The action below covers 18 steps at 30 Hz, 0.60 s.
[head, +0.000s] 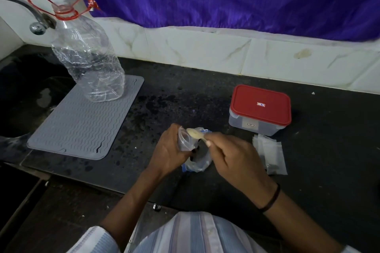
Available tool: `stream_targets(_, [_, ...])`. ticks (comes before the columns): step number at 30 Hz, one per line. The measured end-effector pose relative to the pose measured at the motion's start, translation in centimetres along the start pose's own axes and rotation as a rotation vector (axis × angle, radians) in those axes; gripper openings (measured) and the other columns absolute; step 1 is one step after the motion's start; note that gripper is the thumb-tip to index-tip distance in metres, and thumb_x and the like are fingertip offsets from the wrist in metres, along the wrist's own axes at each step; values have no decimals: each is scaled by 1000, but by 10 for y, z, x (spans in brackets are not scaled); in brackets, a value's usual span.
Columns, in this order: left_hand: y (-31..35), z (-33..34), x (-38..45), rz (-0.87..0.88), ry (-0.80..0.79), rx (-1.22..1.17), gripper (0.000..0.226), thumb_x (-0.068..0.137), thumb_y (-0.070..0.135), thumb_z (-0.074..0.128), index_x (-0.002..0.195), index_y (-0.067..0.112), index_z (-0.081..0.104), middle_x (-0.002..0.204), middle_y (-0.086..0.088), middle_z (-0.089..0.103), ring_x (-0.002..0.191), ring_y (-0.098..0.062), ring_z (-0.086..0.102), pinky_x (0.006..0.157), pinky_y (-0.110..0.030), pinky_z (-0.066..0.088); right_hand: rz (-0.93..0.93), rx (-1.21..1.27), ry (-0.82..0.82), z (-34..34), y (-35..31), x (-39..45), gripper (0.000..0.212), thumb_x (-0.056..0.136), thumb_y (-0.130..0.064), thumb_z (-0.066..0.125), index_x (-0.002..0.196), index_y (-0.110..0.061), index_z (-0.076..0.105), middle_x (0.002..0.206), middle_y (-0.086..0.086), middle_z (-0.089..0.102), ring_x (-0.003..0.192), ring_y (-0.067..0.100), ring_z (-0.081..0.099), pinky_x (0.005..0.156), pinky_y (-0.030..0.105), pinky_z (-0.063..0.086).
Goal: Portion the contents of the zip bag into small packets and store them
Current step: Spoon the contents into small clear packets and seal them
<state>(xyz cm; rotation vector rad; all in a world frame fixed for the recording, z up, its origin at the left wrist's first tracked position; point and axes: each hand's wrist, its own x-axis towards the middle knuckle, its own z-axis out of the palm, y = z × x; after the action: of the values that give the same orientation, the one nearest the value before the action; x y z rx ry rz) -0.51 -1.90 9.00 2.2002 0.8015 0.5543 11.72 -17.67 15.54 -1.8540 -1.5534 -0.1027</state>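
- Leftmost, well to the left of the zip bag [198, 162], a grey ribbed mat [82, 121] lies on the black bench [174, 92], and a clear plastic bottle [86, 57] with a red neck ring stands on the mat's far corner.
- Just left of the zip bag, the left hand [170, 148] has its grip closed around a small clear packet [185, 139], holding it upright with its mouth open.
- Right under both hands, the zip bag rests on the bench, open, with dark contents inside.
- Just right of and above the zip bag, the right hand [234, 156] pinches a pale spoon [195, 134], whose bowl sits at the packet's mouth.
- Further right of the zip bag, a few flat packets [271, 154] lie on the bench.
- Behind those packets, a clear box with a red lid [260, 109] stands closed.
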Motion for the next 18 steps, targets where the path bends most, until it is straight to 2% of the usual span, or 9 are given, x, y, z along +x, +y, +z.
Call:
stream_targets(1, [-1,-2,-1,-48,3,-17,41,71,49,68,92,20,50,85,7,57,75,-6,55,63,-24,44,64,38,44,0,5,-2,22,98,-24,49,106,-16,68,73,-3,66,60,12,59,51,34,49])
stream_targets(3, [-4,-3,-2,-164,13,-51,38,74,40,77,96,21,51,88,9,59,77,-2,56,63,-22,44,197,126,81,4,17,-8,23,98,-29,47,98,-18,68,63,-4,62,53,12,57,49,38,47])
stream_targets(4, [-6,-3,-3,-216,21,-67,37,77,33,79,98,20,52,89,9,60,78,-1,57,65,-24,43,266,166,74,8,22,-12,24,97,-32,46,95,-20,67,61,-5,61,52,13,58,49,40,47])
stream_targets(6, [-6,-3,-5,-323,33,-87,36,81,32,79,101,18,52,91,8,60,81,-1,57,67,-27,46,378,195,13,19,30,-20,21,96,-34,46,93,-23,65,62,-5,62,54,11,60,52,42,50])
stream_targets(10, [-2,2,-9,-497,23,-89,42,80,49,73,101,22,50,94,4,61,85,-16,65,77,-43,58,488,189,-123,47,36,-34,14,95,-28,52,96,-25,65,71,-13,64,64,5,64,60,37,56])
stream_targets(14, [4,12,-18,-536,-23,-42,57,74,61,71,106,18,52,105,-4,59,92,-24,64,82,-48,57,495,100,-149,66,38,-36,12,95,-25,54,92,-20,64,72,-2,67,62,14,63,59,42,54])
stream_targets(18, [-7,24,-24,-578,-87,-97,84,56,83,71,106,18,54,106,-7,60,91,-23,65,75,-49,60,494,116,-149,75,35,-36,13,94,-25,53,90,-18,64,75,2,68,66,17,64,60,42,54])
